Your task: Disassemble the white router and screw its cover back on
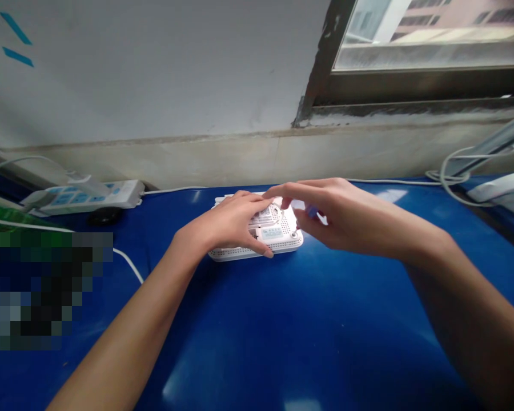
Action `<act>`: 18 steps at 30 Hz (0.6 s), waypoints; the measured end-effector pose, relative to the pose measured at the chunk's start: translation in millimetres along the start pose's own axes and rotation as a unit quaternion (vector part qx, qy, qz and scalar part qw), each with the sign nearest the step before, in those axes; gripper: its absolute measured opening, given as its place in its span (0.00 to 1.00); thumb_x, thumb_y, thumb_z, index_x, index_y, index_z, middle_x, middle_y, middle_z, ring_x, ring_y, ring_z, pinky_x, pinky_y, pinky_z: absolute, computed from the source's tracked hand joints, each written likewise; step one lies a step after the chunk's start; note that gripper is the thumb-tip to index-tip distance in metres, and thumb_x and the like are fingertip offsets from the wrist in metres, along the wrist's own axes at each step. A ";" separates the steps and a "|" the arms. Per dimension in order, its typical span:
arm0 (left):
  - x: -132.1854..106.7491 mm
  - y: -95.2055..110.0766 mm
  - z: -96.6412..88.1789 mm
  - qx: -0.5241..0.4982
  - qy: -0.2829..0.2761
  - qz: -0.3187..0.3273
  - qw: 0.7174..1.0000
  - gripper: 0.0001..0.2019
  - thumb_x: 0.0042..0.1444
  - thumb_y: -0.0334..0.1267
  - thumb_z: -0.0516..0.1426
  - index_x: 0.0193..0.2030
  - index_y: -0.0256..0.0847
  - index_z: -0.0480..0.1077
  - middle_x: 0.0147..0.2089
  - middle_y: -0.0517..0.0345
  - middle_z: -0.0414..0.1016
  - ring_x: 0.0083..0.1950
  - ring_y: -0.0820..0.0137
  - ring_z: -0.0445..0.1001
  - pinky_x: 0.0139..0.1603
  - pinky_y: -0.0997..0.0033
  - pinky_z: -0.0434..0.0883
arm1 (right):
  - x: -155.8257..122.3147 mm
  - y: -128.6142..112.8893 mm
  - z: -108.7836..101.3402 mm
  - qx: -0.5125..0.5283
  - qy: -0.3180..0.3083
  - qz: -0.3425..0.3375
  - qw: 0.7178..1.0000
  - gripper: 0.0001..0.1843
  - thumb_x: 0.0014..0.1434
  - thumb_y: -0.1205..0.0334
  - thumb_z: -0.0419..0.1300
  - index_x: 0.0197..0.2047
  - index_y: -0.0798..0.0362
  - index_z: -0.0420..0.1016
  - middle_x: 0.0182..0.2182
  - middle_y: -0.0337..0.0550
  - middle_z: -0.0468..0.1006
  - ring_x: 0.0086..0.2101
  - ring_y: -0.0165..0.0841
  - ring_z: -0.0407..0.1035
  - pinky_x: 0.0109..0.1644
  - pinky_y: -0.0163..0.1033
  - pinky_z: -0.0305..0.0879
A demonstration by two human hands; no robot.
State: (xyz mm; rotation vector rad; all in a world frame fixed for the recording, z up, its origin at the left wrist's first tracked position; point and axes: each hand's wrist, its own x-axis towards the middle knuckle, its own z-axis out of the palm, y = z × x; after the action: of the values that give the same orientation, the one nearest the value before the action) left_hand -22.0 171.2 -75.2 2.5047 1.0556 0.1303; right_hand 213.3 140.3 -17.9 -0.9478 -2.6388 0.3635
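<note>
A white plastic device [288, 240] with rows of vent holes and a printed label lies flat on the blue tabletop [257, 319]. My left hand [235, 220] rests spread over its left and middle part, thumb stretched along the near edge. A short pale cord [280, 214] curves across the device's top. Just over the right end, my right hand [321, 208] is curled, with its fingers bent near that cord. Something small, pale and purplish shows between those fingers, too hidden to name. My left palm covers much of the casing.
On the left stands a white power strip [131, 194] with a plug in it, beside a black object [105, 216]. A white cable [128, 264] runs near my left forearm. At the right are a metal post [492, 142] and a cable loop. A wall borders the back.
</note>
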 end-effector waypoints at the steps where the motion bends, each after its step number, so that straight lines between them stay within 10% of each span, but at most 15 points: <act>1: 0.8 -0.3 -0.1 0.005 -0.001 0.001 1.000 0.49 0.47 0.63 0.68 0.72 0.49 0.59 0.72 0.52 0.63 0.70 0.49 0.58 0.66 0.55 0.61 | -1.3 -0.4 -0.7 0.001 -0.001 0.001 1.000 0.26 0.61 0.70 0.59 0.62 0.50 0.72 0.46 0.47 0.82 0.37 0.34 0.74 0.36 0.35 0.60; 18: 1.5 2.7 -1.9 -0.002 -0.006 -0.005 1.000 0.45 0.46 0.61 0.69 0.69 0.49 0.63 0.71 0.54 0.64 0.69 0.50 0.59 0.65 0.55 0.62 | 2.3 4.4 3.9 0.004 0.012 0.013 1.000 0.13 0.65 0.61 0.62 0.50 0.52 0.80 0.35 0.44 0.82 0.30 0.32 0.71 0.32 0.35 0.57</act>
State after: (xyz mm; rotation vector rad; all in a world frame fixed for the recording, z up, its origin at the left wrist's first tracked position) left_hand -19.6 171.1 -72.5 2.4945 1.0616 0.1152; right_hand 212.7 144.5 -22.5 -0.9779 -2.6029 0.3664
